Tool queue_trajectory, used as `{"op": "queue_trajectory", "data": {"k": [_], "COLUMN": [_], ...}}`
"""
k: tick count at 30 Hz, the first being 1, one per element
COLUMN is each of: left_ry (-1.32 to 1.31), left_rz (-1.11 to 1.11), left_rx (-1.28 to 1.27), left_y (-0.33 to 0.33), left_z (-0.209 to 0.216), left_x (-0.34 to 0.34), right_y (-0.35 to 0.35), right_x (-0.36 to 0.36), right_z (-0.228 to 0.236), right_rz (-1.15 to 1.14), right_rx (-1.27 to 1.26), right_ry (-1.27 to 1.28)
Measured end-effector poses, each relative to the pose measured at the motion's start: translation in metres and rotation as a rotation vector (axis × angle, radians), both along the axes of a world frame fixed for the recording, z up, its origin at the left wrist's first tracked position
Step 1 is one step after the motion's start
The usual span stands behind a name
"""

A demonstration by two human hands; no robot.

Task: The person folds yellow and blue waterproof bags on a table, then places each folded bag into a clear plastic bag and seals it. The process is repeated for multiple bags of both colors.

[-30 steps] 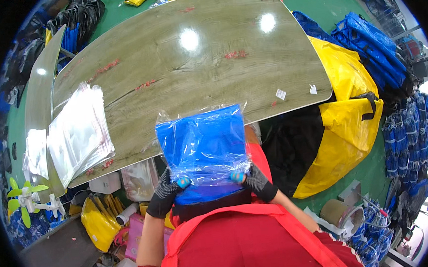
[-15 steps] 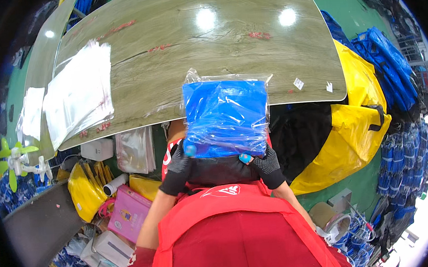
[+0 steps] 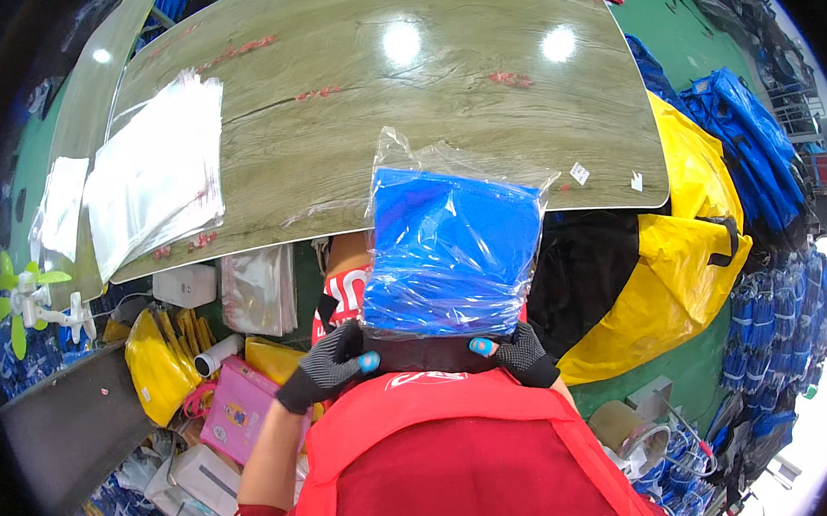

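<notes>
Head view shows me a blue bundle (image 3: 460, 231) in front of me, at the near edge of the table (image 3: 330, 158); I can't tell whether it touches the table. Most of it lies inside a clear bag (image 3: 389, 149), whose loose film stands out past the far edge, while a black end (image 3: 425, 353) appears to stick out on the near side. My left hand (image 3: 333, 367) and right hand (image 3: 524, 354) sit at the two sides of that end, thumbs on top. The fingers look closed on it, though their undersides are hidden. To handle this well, I'd press evenly from both sides, since one-sided force could skew the bundle and snag the film. I'd flatten the black end first and watch the wrinkled near part of the bag, where the thin plastic could tear.
</notes>
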State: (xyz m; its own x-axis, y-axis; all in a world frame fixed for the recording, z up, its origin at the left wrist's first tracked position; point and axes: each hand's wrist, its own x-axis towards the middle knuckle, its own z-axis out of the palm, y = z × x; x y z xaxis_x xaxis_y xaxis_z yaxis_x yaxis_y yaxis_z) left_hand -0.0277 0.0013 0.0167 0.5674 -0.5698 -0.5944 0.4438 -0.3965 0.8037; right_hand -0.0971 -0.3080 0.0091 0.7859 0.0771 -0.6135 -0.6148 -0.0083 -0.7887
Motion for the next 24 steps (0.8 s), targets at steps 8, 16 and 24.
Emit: {"op": "queue_trajectory", "data": {"k": [8,16,24], "left_ry": [-0.023,0.047,-0.844], "left_rz": [0.355,0.091,0.28], "left_rx": [-0.278,-0.247,-0.139], "left_y": [-0.044,-0.018,-0.059], "left_z": [-0.038,-0.042,0.027], "left_x": [0.035,0.015,0.154], "right_y": [-0.013,-0.022,-0.058], "right_x": [0.04,0.022,0.189], "right_z": [0.001,-0.014,0.051], "right_rz": [-0.257,0.013,0.03], "right_rx": [0.25,0.245,0.372], "right_ry": [-0.132,-0.177,-0.475]}}
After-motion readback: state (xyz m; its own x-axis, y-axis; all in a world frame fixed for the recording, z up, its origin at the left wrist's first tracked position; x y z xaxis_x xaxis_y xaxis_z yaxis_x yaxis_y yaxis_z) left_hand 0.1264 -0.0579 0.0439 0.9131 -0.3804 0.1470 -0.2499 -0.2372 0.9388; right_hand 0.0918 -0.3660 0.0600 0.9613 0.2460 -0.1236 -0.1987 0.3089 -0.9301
